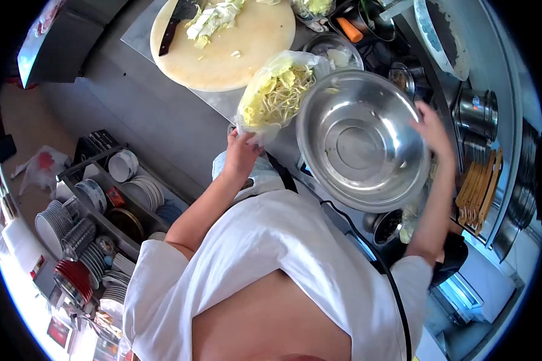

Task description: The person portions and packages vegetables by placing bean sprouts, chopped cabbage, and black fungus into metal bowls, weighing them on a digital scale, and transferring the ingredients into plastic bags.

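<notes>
My left hand (pixel 242 153) grips the lower edge of a clear plastic bag (pixel 264 129). The bag lies open and holds bean sprouts (pixel 286 96) and yellow-green leaves (pixel 265 90). My right hand (pixel 430 129) holds the right rim of a large steel bowl (pixel 358 144), which is tilted toward me and shows a few small bits inside. The bowl's left side is right beside the bag. Behind the bag, a round cutting board (pixel 223 54) carries chopped cabbage (pixel 214 24) and a cleaver with a dark handle (pixel 168 37).
A smaller steel bowl (pixel 336 47) and a carrot (pixel 350 29) are at the back. Wooden hangers (pixel 479 189) and steel pots (pixel 477 114) stand at the right. At the left, a rack (pixel 105 213) holds bowls and plates. A black cable (pixel 391 280) runs past my right side.
</notes>
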The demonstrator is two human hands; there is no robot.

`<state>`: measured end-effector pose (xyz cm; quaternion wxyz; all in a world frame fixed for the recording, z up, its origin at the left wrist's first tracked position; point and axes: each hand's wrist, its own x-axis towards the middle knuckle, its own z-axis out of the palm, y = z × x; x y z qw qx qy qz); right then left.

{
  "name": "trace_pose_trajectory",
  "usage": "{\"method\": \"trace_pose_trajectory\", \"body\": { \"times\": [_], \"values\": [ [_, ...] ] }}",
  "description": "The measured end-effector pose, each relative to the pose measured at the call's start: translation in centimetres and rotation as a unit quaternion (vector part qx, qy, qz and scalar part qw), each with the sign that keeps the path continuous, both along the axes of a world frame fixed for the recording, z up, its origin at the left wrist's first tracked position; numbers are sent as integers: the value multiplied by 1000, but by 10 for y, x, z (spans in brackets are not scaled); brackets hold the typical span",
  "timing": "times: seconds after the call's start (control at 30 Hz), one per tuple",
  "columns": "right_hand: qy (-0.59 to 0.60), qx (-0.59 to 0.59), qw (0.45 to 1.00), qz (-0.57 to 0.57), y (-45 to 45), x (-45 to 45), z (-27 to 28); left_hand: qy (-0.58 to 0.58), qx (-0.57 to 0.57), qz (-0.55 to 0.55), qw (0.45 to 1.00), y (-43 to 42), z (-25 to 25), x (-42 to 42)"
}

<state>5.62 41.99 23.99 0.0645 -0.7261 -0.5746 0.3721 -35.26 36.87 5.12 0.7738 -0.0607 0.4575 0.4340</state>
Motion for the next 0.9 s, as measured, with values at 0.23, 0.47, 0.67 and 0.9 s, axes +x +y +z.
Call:
{"method": "trace_pose_trajectory", "body": {
  "times": [0.23,0.47,0.67,0.9],
  "values": [
    [11,181,942,-282,-201,54,-183,28,19,-15,999,0,-8,16],
    [16,163,897,-410,-224,6,-224,155,33,-50,986,-6,-4,25],
    [-277,262,893,-240,-169,-4,-135,116,-25,-81,990,-13,-22,18],
    [-114,454,883,37,58,-138,-122,85,-40,-145,985,-24,7,29]
  ]
}}
